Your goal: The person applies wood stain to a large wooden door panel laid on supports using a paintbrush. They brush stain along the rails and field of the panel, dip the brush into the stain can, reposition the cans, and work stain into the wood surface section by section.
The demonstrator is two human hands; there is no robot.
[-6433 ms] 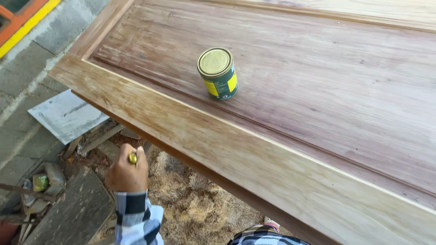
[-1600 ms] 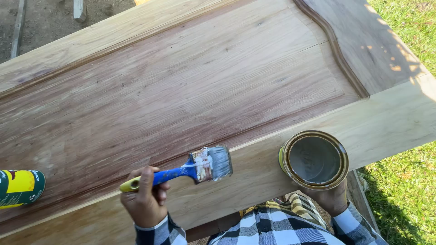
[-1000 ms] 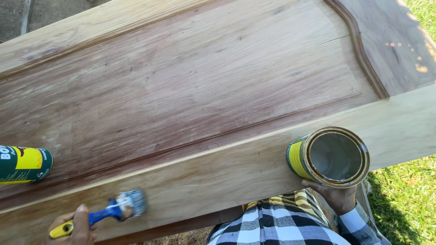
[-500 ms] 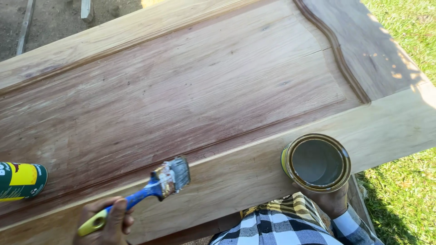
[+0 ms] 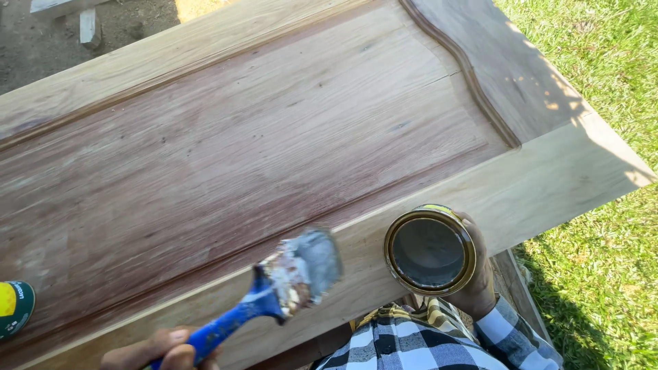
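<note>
At nine o'clock, low on the left edge, a green and yellow tin can (image 5: pixel 14 308) lies on its side on the large wooden door panel (image 5: pixel 274 137), only partly in view. Toward seven o'clock my left hand (image 5: pixel 161 351) has its grip closed around the blue plastic handle of a wide paintbrush (image 5: pixel 274 294); only my knuckles show at the bottom edge. The brush slants up toward two o'clock, its pale grey bristles blurred, over the light border of the panel just below the moulded groove. Whether the bristles touch the wood I cannot tell. At five o'clock my right hand (image 5: pixel 480 274), in a black and white checked sleeve (image 5: pixel 514 336), has its grip wrapped around an open round metal can (image 5: pixel 430 249) with a gold rim, held upright at the panel's near edge. Sunlit green grass (image 5: pixel 603 240) fills three o'clock.
</note>
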